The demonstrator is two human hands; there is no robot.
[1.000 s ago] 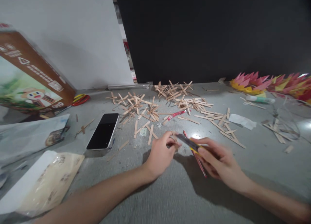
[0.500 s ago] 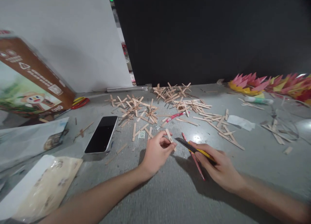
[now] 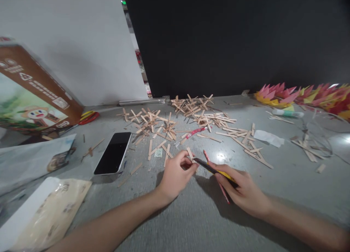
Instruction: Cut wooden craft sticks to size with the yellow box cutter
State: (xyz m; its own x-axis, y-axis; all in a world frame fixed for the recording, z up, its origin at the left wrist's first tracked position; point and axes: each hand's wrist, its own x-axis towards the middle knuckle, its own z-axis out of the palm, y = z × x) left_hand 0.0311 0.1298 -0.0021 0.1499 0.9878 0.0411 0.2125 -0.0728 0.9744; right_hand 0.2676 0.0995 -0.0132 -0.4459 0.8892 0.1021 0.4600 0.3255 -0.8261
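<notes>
Pinched between the thumb and fingers of my left hand (image 3: 175,175) is a small wooden craft stick (image 3: 190,153), tilted upward. My right hand (image 3: 240,188) is closed around a black and yellow utility knife (image 3: 216,169). The knife's tip meets the stick close to my left fingertips; whether it cuts into the wood cannot be made out. Beneath the knife lies a thin red strip (image 3: 224,190) on the table, partly covered by my right hand and the knife. Just beyond my hands, a heap of craft sticks (image 3: 149,121), many joined in crosses, spreads over the table.
To the left lie a phone (image 3: 113,153), a plastic packet (image 3: 54,212) and a brown printed box (image 3: 41,91). Loose sticks (image 3: 254,150), a white paper scrap (image 3: 269,138), a glue stick (image 3: 288,113) and pink-yellow folded paper (image 3: 279,93) are on the right. A black panel (image 3: 232,40) stands behind.
My right hand has brought the knife leftward, so its tip now touches the craft stick in my left hand. Before, a small gap lay between them. The view has shifted slightly.
</notes>
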